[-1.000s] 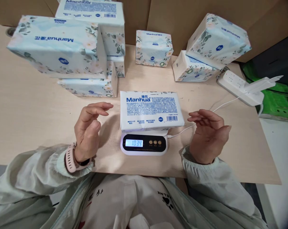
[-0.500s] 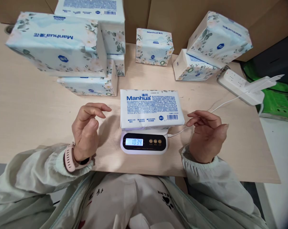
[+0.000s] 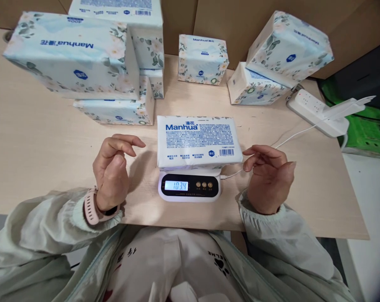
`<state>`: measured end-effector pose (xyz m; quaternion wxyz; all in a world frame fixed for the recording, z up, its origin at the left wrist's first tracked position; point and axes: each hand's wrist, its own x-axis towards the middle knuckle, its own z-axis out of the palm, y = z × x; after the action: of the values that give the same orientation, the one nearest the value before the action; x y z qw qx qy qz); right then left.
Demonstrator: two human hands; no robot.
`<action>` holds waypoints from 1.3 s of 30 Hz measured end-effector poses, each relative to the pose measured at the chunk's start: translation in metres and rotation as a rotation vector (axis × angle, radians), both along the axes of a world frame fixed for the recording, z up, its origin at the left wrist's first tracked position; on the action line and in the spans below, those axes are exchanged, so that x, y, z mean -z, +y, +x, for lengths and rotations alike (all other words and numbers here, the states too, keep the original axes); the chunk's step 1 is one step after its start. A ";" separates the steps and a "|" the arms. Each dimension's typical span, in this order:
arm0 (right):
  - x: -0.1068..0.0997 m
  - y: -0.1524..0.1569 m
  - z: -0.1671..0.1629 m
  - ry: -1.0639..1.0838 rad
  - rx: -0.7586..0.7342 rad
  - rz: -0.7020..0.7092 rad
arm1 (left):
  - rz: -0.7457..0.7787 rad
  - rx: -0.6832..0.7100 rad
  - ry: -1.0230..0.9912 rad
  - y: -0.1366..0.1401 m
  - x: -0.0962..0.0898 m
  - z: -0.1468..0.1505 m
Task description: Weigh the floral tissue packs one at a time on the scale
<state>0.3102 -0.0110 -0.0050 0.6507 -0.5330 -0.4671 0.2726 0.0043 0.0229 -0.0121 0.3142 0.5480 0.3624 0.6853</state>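
White-and-blue plastic-wrapped tissue pack [image 3: 199, 142] atop white plastic scale [image 3: 192, 187] | left hand [image 3: 111, 176], 8 o'clock; right hand [image 3: 267, 178], 4 o'clock: both empty, loosely spread | right-hand nudge could unseat pack

We see a white, blue-printed, plastic-wrapped rectangular pack [image 3: 199, 140] lying text side up on a white, black-panelled electronic scale [image 3: 192, 189], its lit display [image 3: 176, 186] reading 103.4.
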 end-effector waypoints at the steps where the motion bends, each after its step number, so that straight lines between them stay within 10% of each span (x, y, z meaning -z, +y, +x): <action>1: 0.000 0.000 0.000 0.010 -0.002 0.009 | 0.001 0.000 -0.004 0.000 0.000 0.000; 39: 0.000 0.000 0.004 -0.009 -0.044 -0.046 | -0.024 -0.022 0.066 -0.008 -0.005 -0.006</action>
<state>0.3137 -0.0105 -0.0050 0.6302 -0.5386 -0.4752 0.2949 -0.0022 0.0146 -0.0066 0.3010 0.5627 0.3866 0.6658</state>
